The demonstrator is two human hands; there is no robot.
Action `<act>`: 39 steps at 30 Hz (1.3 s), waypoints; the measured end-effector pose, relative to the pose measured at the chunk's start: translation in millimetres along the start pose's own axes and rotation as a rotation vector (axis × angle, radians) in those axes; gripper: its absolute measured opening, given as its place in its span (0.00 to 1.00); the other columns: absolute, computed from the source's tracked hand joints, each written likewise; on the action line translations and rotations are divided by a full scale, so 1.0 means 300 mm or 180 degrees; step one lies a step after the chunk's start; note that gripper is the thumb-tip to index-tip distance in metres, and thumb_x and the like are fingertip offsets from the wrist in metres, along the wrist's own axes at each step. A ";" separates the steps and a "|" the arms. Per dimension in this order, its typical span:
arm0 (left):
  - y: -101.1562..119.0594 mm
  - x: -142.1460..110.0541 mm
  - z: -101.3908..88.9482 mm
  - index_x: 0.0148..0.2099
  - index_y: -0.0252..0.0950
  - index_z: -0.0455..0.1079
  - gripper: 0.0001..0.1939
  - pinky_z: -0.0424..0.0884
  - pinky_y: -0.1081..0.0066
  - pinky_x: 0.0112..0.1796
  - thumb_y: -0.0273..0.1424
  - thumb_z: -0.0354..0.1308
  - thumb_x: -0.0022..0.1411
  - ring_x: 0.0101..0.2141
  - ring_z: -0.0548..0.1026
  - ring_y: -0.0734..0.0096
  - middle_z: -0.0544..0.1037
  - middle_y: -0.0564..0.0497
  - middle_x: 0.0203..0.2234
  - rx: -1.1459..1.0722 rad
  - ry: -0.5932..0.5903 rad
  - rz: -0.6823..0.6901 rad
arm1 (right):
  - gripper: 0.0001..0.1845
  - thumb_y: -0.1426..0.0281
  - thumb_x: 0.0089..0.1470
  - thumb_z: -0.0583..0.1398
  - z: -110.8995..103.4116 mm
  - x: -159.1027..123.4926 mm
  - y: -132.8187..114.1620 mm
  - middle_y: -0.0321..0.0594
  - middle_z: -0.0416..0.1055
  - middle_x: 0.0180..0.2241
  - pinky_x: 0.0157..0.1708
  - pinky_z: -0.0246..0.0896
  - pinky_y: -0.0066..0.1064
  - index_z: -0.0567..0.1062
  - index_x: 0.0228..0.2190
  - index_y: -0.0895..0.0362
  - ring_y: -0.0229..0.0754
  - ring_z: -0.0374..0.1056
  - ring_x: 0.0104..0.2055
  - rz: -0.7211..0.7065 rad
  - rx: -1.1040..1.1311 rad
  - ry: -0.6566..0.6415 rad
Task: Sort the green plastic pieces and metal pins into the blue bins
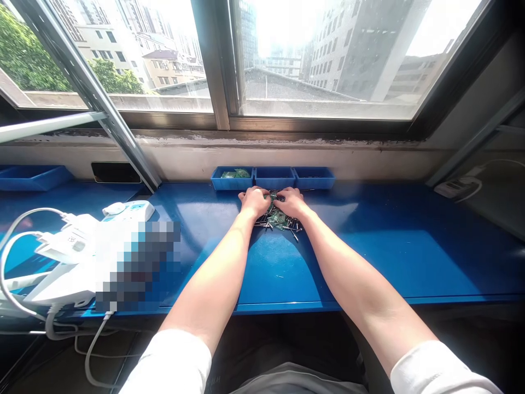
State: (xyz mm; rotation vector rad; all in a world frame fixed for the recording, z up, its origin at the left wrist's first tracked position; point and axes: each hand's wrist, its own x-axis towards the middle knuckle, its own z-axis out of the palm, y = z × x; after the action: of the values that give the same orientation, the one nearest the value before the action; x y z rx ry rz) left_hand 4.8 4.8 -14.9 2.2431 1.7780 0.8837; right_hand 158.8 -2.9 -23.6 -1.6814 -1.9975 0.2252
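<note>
Left hand (255,201) and right hand (292,202) touch the mixed pile (279,221); grip cannot be told. Apparently partway: bin (233,185) holds green pieces (235,173), pile remains

Counted: one left hand (256,201) and one right hand (292,202), making two; one pile of slim metal pins (295,235) and green pieces (278,220), too tangled to number; three small blue bins (274,180) in a row; at least one blue tray (53,179) at far left; one white power strip (137,210); two white sleeves (174,358); two window panes (303,65); one blue counter (394,246).
</note>
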 end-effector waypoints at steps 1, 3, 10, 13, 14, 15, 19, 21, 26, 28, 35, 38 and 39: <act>0.000 0.000 0.001 0.40 0.44 0.77 0.14 0.58 0.58 0.49 0.35 0.52 0.55 0.50 0.68 0.57 0.76 0.49 0.45 0.0027 -0.0038 0.0008 | 0.20 0.57 0.49 0.57 0.002 0.001 0.002 0.45 0.68 0.48 0.49 0.56 0.42 0.77 0.41 0.51 0.54 0.60 0.51 -0.0029 0.0005 0.0015; 0.001 -0.001 0.001 0.40 0.44 0.77 0.14 0.58 0.58 0.49 0.36 0.52 0.55 0.50 0.68 0.57 0.76 0.48 0.46 0.0065 -0.0109 0.0008 | 0.19 0.58 0.49 0.57 0.004 0.003 0.005 0.46 0.69 0.45 0.48 0.57 0.39 0.77 0.40 0.53 0.52 0.62 0.49 -0.0104 0.0049 0.0052; 0.003 -0.001 -0.008 0.43 0.44 0.75 0.15 0.58 0.58 0.48 0.38 0.51 0.56 0.49 0.68 0.56 0.76 0.47 0.45 0.0136 -0.0233 -0.0019 | 0.14 0.62 0.51 0.58 0.003 0.004 0.010 0.44 0.72 0.40 0.45 0.60 0.32 0.79 0.36 0.55 0.45 0.68 0.43 -0.0195 0.0168 0.0191; 0.003 0.001 -0.008 0.43 0.44 0.75 0.15 0.58 0.58 0.49 0.38 0.51 0.56 0.49 0.68 0.56 0.76 0.48 0.45 0.0149 -0.0262 -0.0033 | 0.12 0.63 0.51 0.59 -0.001 0.000 0.005 0.43 0.73 0.39 0.44 0.60 0.31 0.79 0.33 0.55 0.44 0.68 0.41 -0.0171 0.0152 0.0223; 0.003 0.001 -0.008 0.43 0.44 0.75 0.16 0.58 0.59 0.49 0.38 0.51 0.56 0.49 0.68 0.56 0.76 0.48 0.45 0.0154 -0.0274 -0.0039 | 0.11 0.63 0.51 0.59 -0.003 -0.001 0.004 0.43 0.73 0.38 0.43 0.61 0.31 0.79 0.33 0.55 0.43 0.68 0.41 -0.0173 0.0150 0.0227; 0.003 0.002 -0.007 0.43 0.44 0.75 0.16 0.57 0.59 0.49 0.38 0.51 0.56 0.49 0.68 0.56 0.76 0.48 0.45 0.0161 -0.0282 -0.0046 | 0.11 0.64 0.51 0.59 -0.003 -0.001 0.002 0.43 0.74 0.38 0.43 0.61 0.31 0.79 0.32 0.55 0.43 0.68 0.40 -0.0178 0.0151 0.0231; 0.003 0.002 -0.006 0.42 0.43 0.75 0.15 0.58 0.58 0.48 0.39 0.51 0.56 0.49 0.68 0.57 0.76 0.48 0.44 0.0174 -0.0266 -0.0047 | 0.08 0.66 0.50 0.60 -0.003 0.000 0.002 0.41 0.73 0.35 0.41 0.61 0.30 0.78 0.29 0.56 0.42 0.68 0.38 -0.0218 0.0189 0.0280; 0.003 0.001 -0.005 0.41 0.43 0.75 0.15 0.58 0.58 0.48 0.39 0.51 0.56 0.48 0.69 0.57 0.77 0.48 0.43 0.0168 -0.0249 -0.0045 | 0.07 0.67 0.49 0.61 -0.001 0.002 0.003 0.41 0.73 0.35 0.41 0.61 0.30 0.78 0.29 0.56 0.41 0.68 0.38 -0.0226 0.0230 0.0309; 0.000 0.001 0.001 0.40 0.42 0.76 0.14 0.59 0.58 0.48 0.39 0.52 0.55 0.47 0.69 0.55 0.77 0.46 0.42 0.0104 -0.0150 0.0027 | 0.06 0.70 0.47 0.61 -0.001 0.001 0.000 0.41 0.72 0.34 0.42 0.62 0.30 0.78 0.30 0.58 0.40 0.67 0.37 -0.0385 0.0443 0.0426; -0.002 0.002 0.003 0.40 0.42 0.76 0.14 0.59 0.57 0.48 0.38 0.53 0.55 0.47 0.70 0.55 0.77 0.45 0.41 0.0105 -0.0126 0.0043 | 0.07 0.72 0.47 0.62 -0.002 -0.001 -0.003 0.41 0.72 0.35 0.42 0.62 0.30 0.78 0.30 0.58 0.40 0.68 0.37 -0.0464 0.0562 0.0477; 0.000 0.000 -0.001 0.39 0.42 0.75 0.13 0.59 0.56 0.48 0.37 0.53 0.56 0.48 0.69 0.54 0.77 0.45 0.42 0.0107 -0.0140 0.0063 | 0.11 0.74 0.44 0.61 -0.012 -0.004 -0.009 0.39 0.74 0.36 0.40 0.65 0.30 0.77 0.34 0.58 0.38 0.70 0.33 -0.0271 0.1169 0.0882; 0.011 -0.005 -0.012 0.45 0.41 0.73 0.15 0.57 0.56 0.50 0.34 0.52 0.56 0.49 0.69 0.54 0.76 0.45 0.44 0.0028 -0.0055 0.0065 | 0.18 0.71 0.42 0.64 -0.028 -0.003 -0.016 0.40 0.75 0.37 0.42 0.66 0.32 0.75 0.39 0.57 0.39 0.71 0.33 -0.0022 0.1515 0.1130; 0.016 -0.007 -0.017 0.48 0.40 0.71 0.17 0.57 0.56 0.50 0.34 0.52 0.56 0.49 0.69 0.55 0.76 0.45 0.45 -0.0028 0.0021 0.0070 | 0.20 0.69 0.41 0.64 -0.033 -0.002 -0.019 0.40 0.76 0.38 0.42 0.66 0.33 0.75 0.40 0.57 0.39 0.72 0.33 0.0107 0.1646 0.1193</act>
State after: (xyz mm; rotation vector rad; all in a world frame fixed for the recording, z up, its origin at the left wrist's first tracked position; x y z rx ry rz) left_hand 6.0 0.1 -9.4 2.2613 1.7521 0.9024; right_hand 158.8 -6.6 -12.8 -1.3107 -1.4768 0.3715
